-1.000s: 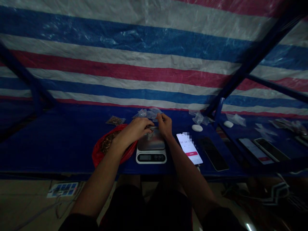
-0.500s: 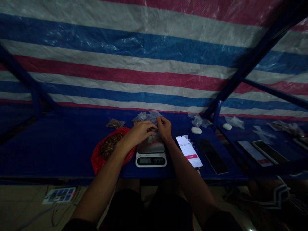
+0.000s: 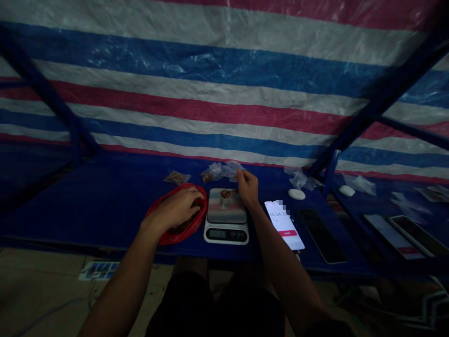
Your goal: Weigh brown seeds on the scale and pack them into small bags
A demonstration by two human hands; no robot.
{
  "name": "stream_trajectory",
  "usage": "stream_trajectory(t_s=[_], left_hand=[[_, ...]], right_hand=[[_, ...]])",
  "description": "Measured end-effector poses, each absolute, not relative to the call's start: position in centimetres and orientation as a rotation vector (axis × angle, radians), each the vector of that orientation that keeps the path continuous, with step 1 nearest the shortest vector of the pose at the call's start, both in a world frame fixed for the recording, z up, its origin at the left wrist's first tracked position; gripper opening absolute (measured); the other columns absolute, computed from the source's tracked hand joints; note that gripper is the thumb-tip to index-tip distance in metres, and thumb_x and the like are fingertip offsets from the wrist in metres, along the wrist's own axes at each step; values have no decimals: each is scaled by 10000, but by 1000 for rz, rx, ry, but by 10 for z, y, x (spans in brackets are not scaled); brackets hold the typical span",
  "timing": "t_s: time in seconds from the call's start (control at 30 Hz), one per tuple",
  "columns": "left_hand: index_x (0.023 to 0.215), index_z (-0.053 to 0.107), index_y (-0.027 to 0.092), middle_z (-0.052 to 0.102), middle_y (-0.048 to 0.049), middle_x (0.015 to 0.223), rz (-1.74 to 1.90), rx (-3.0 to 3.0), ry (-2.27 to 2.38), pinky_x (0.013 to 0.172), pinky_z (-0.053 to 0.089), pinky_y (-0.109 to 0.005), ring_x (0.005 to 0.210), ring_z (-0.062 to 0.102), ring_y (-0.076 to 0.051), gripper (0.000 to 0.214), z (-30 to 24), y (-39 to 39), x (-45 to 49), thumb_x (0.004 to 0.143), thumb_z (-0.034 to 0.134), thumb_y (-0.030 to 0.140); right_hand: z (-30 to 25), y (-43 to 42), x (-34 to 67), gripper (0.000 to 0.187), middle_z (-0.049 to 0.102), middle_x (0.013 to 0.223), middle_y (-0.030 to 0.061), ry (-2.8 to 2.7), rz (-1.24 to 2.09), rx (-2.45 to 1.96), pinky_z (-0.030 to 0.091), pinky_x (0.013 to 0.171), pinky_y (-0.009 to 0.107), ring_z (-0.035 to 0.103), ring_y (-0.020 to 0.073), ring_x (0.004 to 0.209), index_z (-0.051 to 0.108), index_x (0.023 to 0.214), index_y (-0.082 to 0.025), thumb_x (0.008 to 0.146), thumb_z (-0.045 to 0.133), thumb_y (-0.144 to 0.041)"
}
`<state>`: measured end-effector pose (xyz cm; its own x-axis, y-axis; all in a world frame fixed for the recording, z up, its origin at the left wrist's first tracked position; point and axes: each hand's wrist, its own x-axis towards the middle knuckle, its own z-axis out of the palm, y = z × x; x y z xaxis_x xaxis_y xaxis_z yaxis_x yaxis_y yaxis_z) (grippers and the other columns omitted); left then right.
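My left hand reaches over a red plastic bag filled with small brown dried bits. Its fingers are apart and curve down toward the bits, with the tips partly hidden. A small metal cup, heaped with brown bits, stands upright on the steel plate of a white digital scale. Beside the scale's far right corner, my right hand has its thumb and finger pinched at the edge of a clear plastic bag.
Behind the scale lie small clear bags of brown bits. To the right are a lit phone running a timer, a dark phone and a white oval case. Blue frame bars rise before a striped tarp.
My left hand has moved from above the scale down to the red bag, uncovering the cup. The right hand stays by the clear bag. The view has shifted slightly.
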<state>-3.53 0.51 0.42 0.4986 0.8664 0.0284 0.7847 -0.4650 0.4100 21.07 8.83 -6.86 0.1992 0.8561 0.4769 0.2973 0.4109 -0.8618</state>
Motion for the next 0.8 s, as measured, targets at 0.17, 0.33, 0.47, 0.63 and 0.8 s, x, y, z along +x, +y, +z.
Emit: stream_trajectory(t_s=[0.17,0.33,0.47,0.63,0.8], left_hand=[[1117,728,231,687,-73,1209,285,2352,1442,965,498,-367,1098,652,-242,254,-16,-5,-40,910,582,239],[1087,678,212,697,-79,1165,366,2367,1453,968,495,-385,1081,661,-244,198,-19,-8,-38,918,574,220],[1070,639,185,723,-102,1097,432,2307,1592,906,523,-404,1022,689,-275,208,-20,-12,-35,863,634,206],[1040,754,181,763,-122,1104,415,2352,1505,936,530,-413,1021,715,-284,214,-24,-8,-33,879,613,167],[1052,793,207,796,-88,1103,434,2385,1413,956,523,-373,1030,730,-254,221,-27,-1,-42,915,619,201]], right_hand=[[-69,87,209,453,641,660,19,-1372,542,-1155,398,646,311,548,184,655,669,691,-183,965,543,-521],[-70,88,211,466,624,643,12,-1377,530,-1155,398,653,313,553,185,660,666,689,-185,971,532,-531],[-71,89,212,466,636,665,16,-1376,534,-1149,405,667,318,549,181,660,661,685,-184,964,543,-538],[-70,89,211,479,620,648,11,-1374,553,-1139,405,655,312,538,179,656,654,683,-190,961,536,-561],[-71,88,211,479,617,658,10,-1383,555,-1146,399,667,308,548,175,666,655,691,-178,961,534,-554]])
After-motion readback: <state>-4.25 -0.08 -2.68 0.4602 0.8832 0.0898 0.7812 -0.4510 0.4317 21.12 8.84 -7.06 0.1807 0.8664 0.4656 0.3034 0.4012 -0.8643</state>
